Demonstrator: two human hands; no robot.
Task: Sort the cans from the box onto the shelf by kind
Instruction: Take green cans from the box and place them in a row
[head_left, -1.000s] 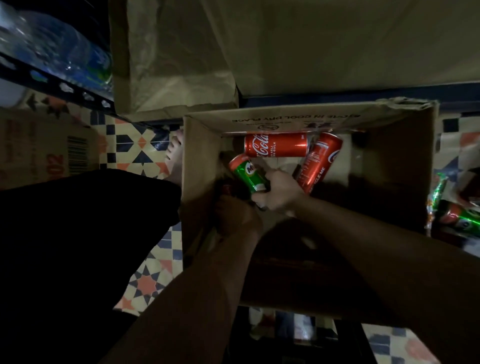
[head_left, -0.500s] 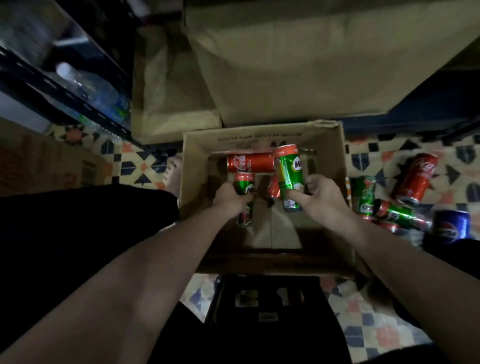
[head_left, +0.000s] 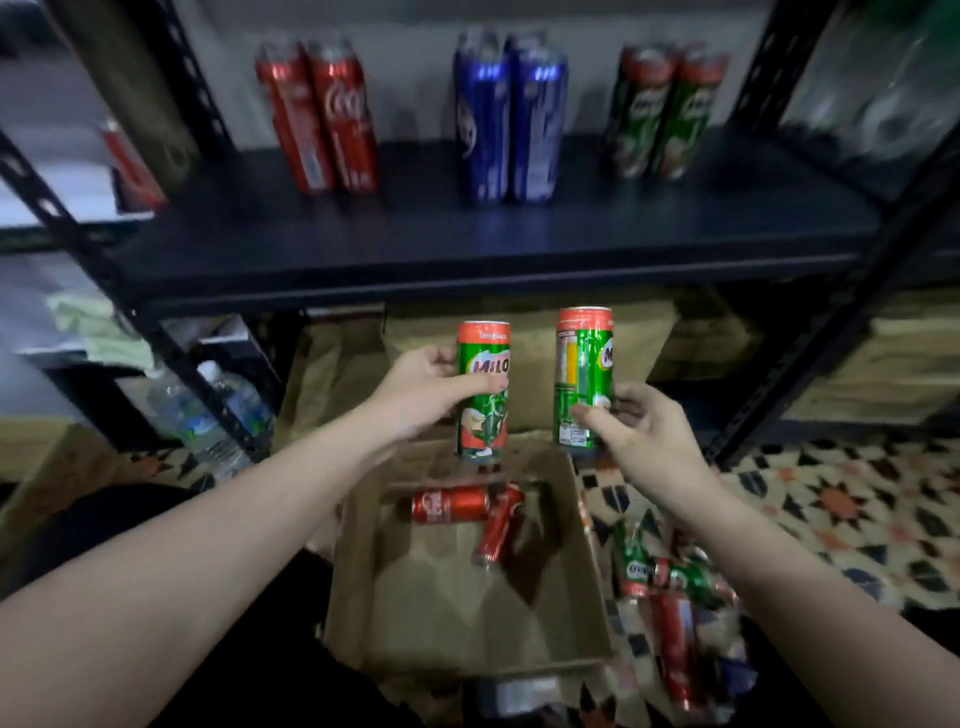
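The left hand grips one green Milo can around its middle, thumb across the front of the label and fingers curled behind. The right hand pinches a second Milo can low on its body, thumb and fingertips pressed on the lower part. Both cans are upright, above the far wall of the cardboard box and below the front edge of the black shelf.

On the shelf three groups already stand: a red cola pair to the left, a blue pair in the middle, and a green Milo pair to the right. The step in hand, I judge, is to lift both cans over the shelf edge and set them by the green pair. The right hand holds its can low, so the can could tip — a firmer, higher grip would help. It is better to place one can first and then the other, upright, close beside the green pair and apart from the blue one.

Inside the box two red cans lie on their sides. To the right of the box, on the patterned floor, more cans lie in a heap — they are blurred and partly behind the right forearm, so their number is hard to tell. The labels of the shelf cans are blurred as well, and the near corners of the box are hidden by the arms.
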